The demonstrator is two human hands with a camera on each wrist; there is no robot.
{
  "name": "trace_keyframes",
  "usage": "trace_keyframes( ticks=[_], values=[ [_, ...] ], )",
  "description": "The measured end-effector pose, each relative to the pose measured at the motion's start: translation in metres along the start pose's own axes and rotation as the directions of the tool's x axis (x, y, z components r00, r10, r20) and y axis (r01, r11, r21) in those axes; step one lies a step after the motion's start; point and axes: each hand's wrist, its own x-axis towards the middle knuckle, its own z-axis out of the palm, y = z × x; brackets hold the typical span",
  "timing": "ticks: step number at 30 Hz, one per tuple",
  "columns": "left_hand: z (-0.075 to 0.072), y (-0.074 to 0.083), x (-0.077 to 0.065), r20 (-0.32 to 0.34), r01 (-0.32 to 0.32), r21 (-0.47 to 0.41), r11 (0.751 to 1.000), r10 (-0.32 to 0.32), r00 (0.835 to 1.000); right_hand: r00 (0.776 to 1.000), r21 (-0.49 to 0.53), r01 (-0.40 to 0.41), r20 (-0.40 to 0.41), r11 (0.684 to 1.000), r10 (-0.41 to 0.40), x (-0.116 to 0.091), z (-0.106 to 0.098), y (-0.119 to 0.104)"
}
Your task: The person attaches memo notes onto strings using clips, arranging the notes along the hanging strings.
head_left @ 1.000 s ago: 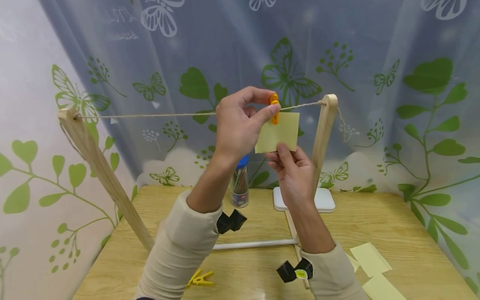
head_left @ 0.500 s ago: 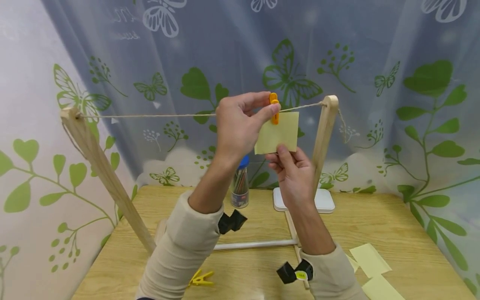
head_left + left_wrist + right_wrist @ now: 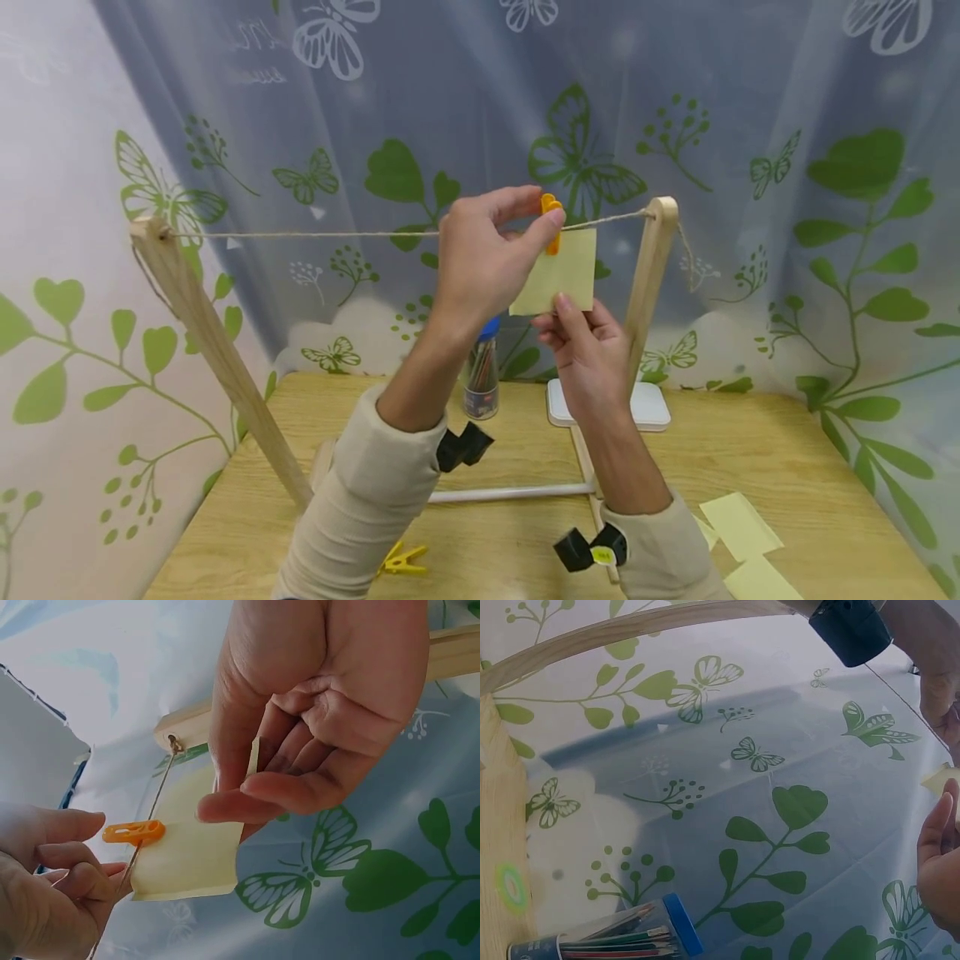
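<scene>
My left hand (image 3: 480, 258) is raised at the twine (image 3: 315, 235), thumb and index finger on either side of an orange clothespin (image 3: 552, 242). The clothespin sits over the twine and the top edge of a pale yellow paper note (image 3: 566, 271), also seen in the left wrist view, where the clothespin (image 3: 135, 832) crosses the twine right beside the left fingertips. Below it, my right hand (image 3: 592, 354) pinches the bottom edge of the note between thumb and fingers. In the right wrist view only the right thumb and a corner of the note (image 3: 941, 778) show at the right edge.
Wooden posts (image 3: 225, 375) hold the twine at both ends, joined low by a white rod (image 3: 510, 493). A pencil jar (image 3: 481, 383) and white case (image 3: 648, 406) stand behind. Yellow clothespins (image 3: 403, 560) lie in front, loose notes (image 3: 741, 527) at right.
The whole scene sits slightly lower as the head view tilts. Both hands keep their places at the clothespin and the note; the left index fingertip has drawn slightly left.
</scene>
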Motion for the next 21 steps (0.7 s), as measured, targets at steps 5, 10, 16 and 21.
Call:
trace_keyframes(
  ticks=[5,10,16,21],
  values=[
    [-0.003,-0.001,-0.001,0.008,-0.001,0.021,1.0,0.001,1.0,1.0,-0.019,-0.009,-0.007,1.0,0.008,-0.001,-0.002,0.0],
    [-0.007,-0.005,-0.003,-0.024,-0.039,0.023,0.999,0.039,0.999,1.0,-0.028,-0.013,-0.008,1.0,0.013,-0.002,-0.003,0.001],
    [-0.014,-0.011,-0.008,-0.087,-0.173,-0.02,0.985,0.171,0.981,0.999,-0.049,-0.032,0.013,0.998,0.033,-0.004,-0.008,0.003],
    [-0.022,-0.018,-0.02,-0.111,-0.29,-0.093,0.952,0.279,0.954,0.996,-0.091,-0.066,0.045,0.994,0.07,-0.006,-0.016,0.003]
  ],
)
